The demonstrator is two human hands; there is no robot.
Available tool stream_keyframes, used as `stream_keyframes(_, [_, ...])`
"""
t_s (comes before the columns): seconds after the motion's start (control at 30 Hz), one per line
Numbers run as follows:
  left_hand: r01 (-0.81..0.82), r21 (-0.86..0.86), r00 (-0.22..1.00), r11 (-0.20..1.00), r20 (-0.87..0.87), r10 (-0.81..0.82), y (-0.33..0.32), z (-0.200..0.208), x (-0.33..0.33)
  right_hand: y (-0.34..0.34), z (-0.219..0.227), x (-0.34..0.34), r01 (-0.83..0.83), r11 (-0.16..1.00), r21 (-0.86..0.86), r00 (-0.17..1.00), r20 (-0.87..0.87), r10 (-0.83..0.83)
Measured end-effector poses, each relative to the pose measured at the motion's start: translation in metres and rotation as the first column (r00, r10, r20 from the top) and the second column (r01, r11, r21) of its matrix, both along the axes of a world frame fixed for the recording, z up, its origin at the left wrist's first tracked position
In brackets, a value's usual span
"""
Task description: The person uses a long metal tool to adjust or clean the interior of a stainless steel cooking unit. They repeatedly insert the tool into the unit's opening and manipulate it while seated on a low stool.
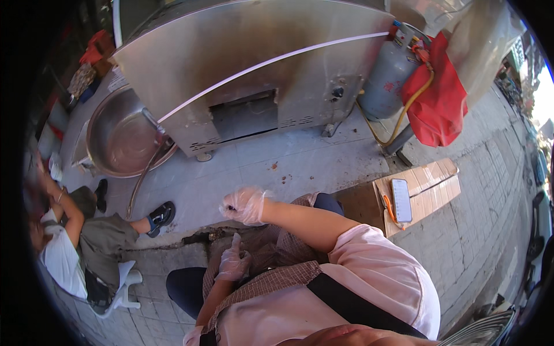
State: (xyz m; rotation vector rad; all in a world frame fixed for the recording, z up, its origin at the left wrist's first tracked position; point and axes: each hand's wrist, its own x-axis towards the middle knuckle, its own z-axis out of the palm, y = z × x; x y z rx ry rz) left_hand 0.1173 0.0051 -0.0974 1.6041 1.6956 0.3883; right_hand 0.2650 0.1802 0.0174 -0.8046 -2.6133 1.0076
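Observation:
Both my hands wear clear, loose plastic gloves. My right hand (pixel 247 206) reaches out in front of my lap over the pavement, its fingers curled closed. A small dark spot shows between those fingers; what it is I cannot make out. Lower and closer to my body is my left hand (pixel 233 263), near my checked brown apron (pixel 280 277). One of its digits points up while the others curl in, and whatever they may hold is hidden. The two hands are apart.
Ahead stands a stainless-steel cabinet (pixel 190 75), with a grey gas cylinder (pixel 385 81) and red cloth (pixel 435 101) beside it. A large metal basin (pixel 95 138) is at left, near a seated person (pixel 69 242). At right, a phone (pixel 401 200) lies on a cardboard box (pixel 435 193).

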Motion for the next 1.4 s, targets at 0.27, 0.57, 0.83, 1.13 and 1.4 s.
stream_keyframes(0.27, [-0.142, -0.149, 0.983, 0.979, 0.092, 0.157, -0.007, 0.022, 0.001, 0.005, -0.004, 0.007, -0.029, 0.806, -0.592, 0.931, -0.31, -0.194])
stream_keyframes(0.57, [-0.084, -0.127, 0.993, 0.988, 0.071, 0.094, -0.007, 0.018, 0.002, -0.006, -0.001, 0.004, 0.021, 0.999, -0.035, 0.978, -0.207, -0.028])
stream_keyframes(0.83, [-0.098, -0.04, 0.993, 0.994, 0.06, 0.1, -0.008, 0.014, 0.002, 0.0, -0.008, 0.006, 0.043, 0.846, -0.532, 0.904, -0.339, -0.26])
stream_keyframes(1.13, [-0.1, -0.082, 0.994, 0.992, 0.035, 0.104, -0.007, 0.016, 0.003, -0.005, -0.006, 0.005, -0.021, 0.957, -0.288, 0.94, -0.331, -0.079])
stream_keyframes(1.4, [-0.084, -0.084, 0.995, 0.993, 0.04, 0.088, -0.008, 0.011, 0.002, -0.003, -0.001, 0.003, 0.048, 0.974, -0.22, 0.94, -0.321, -0.119])
